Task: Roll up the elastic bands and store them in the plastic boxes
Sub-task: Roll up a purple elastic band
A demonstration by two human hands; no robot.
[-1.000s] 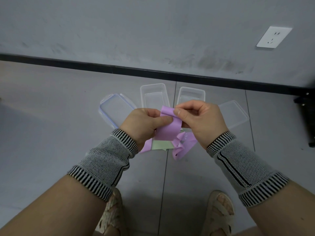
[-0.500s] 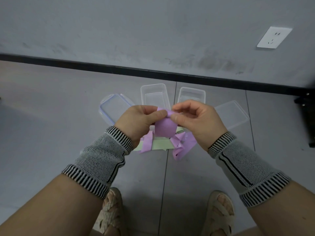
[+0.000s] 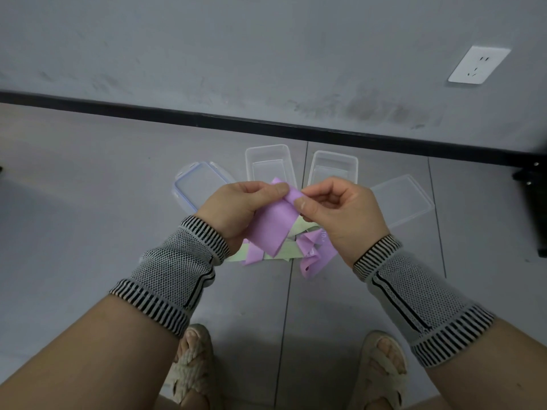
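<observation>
The purple band (image 3: 273, 224) hangs between my two hands, above the floor and in front of the two open boxes; its top edge is curled into the start of a roll lying crosswise, left to right, while the long loose tail drops toward me and down to the heap of bands (image 3: 299, 250) on the tiles. My left hand (image 3: 242, 207) pinches the roll's left end, thumb on top; my right hand (image 3: 340, 211) pinches the right end. Rolling, I judge, must run down the tail. The left box (image 3: 268, 150) sits just beyond my left hand, the right box (image 3: 334, 156) beyond my right.
</observation>
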